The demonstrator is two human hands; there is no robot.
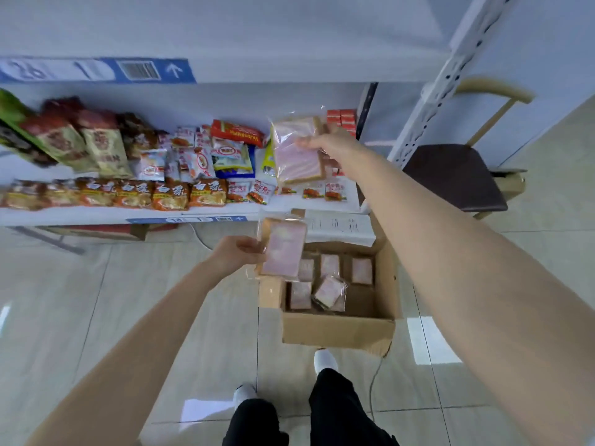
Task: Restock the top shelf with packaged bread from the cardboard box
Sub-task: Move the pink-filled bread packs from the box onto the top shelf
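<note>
Mid-restock, carrying step. Right hand (325, 144), upper centre-right of frame, clamped on a bread pack (297, 152) with fingers over its front, held up before the lower shelf (96, 217) of snacks. Left hand (240, 252), centre of frame, pinching a second pack (283, 247) by its left edge, just above the box (338, 329) at lower centre. More packs (330, 289) loose inside the box. Top shelf (257, 37) across the upper frame, near part bare. Next, likely: lift the right pack higher, over the shelf lip, lay flat, release; then follow with the left.
</note>
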